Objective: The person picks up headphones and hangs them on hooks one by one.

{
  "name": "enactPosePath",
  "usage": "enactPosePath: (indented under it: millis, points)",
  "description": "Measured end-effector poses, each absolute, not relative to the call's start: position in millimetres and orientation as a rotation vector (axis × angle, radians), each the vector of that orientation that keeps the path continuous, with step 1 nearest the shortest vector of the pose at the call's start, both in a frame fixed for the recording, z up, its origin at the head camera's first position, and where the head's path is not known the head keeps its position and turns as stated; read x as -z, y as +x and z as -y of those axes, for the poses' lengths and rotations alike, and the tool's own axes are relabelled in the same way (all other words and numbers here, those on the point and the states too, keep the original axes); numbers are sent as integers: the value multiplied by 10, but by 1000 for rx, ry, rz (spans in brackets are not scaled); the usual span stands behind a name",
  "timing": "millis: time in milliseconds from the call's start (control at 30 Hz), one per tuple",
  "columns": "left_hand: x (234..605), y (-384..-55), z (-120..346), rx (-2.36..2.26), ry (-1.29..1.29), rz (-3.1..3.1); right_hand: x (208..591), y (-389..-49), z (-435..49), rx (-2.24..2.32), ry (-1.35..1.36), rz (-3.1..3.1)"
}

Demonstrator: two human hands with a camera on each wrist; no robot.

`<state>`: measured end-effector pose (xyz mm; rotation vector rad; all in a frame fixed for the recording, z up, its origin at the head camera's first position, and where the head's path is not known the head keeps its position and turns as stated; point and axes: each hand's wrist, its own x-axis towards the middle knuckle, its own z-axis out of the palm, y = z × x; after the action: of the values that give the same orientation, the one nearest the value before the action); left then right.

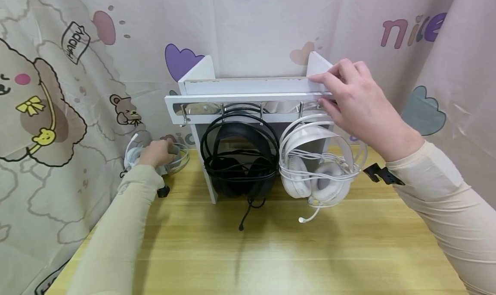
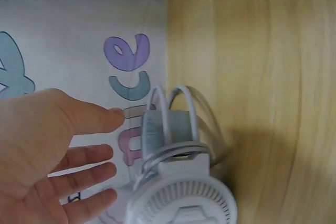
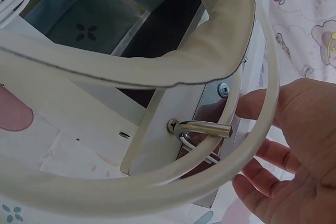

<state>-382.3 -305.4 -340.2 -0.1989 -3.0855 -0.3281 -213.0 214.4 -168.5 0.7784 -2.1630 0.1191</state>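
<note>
Over at the left, my left hand (image 1: 156, 153) reaches beside white headphones (image 2: 184, 200) that rest on the table. The left wrist view shows its thumb and fingers spread apart, just short of the headphones' bands. A white rack (image 1: 244, 97) with metal hooks stands in the middle. Its right end is held at the top by my right hand (image 1: 354, 90), thumb in front and fingers over the upper edge. Black headphones (image 1: 242, 157) hang from the rack. To their right hang white headphones with a wrapped cable (image 1: 294, 178), their band looped over a hook (image 3: 205, 128).
A wood-grain table (image 1: 240, 260) lies under everything. Behind and to the left hangs a printed curtain (image 1: 263, 32). Both headsets' microphones dangle low in front of the rack, and a loose cable loop (image 1: 185, 159) sits near my left hand. The leftmost hook (image 1: 184, 114) holds nothing.
</note>
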Motion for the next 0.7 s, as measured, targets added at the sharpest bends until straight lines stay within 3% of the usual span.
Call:
enactPosePath:
  millis: [700]
  points:
    - [3758, -3887, 3093, 157, -154, 3058, 1692, -2141, -2134, -126, 772, 2172]
